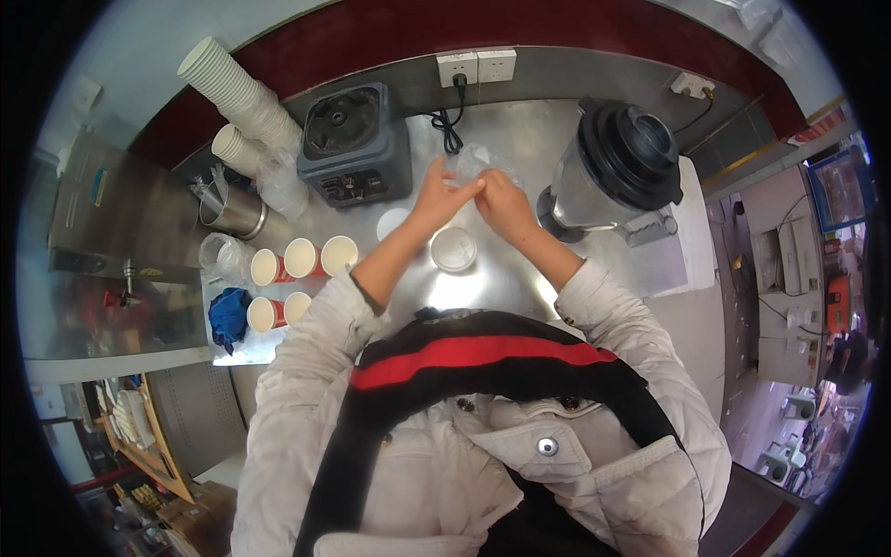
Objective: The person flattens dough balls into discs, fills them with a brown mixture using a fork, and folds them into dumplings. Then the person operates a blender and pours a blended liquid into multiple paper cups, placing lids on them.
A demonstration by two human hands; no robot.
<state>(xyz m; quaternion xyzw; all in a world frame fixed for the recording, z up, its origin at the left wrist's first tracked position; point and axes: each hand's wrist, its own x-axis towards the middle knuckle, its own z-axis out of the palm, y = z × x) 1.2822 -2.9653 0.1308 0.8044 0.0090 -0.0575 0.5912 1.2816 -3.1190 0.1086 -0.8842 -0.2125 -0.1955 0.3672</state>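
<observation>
My left hand (440, 199) is raised over the steel counter, fingers apart and thumb reaching across to my right hand's fingertips. My right hand (505, 206) is closed, its fingers curled together; whatever they may hold is hidden. Just beyond both hands lies a crumpled clear plastic bag (480, 158); I cannot tell whether either hand touches it. Below the hands, a clear round plastic cup (454, 250) stands on the counter. Partly behind my left forearm is a white round disc, perhaps a lid (393, 223).
Several red-and-white paper cups (302, 257) stand at left beside a blue cloth (228, 318). Behind them are a metal pitcher (232, 210), tall stacked cups (232, 88) and a dark grey blender base (355, 147). A blender jug with a black lid (594, 176) stands at right.
</observation>
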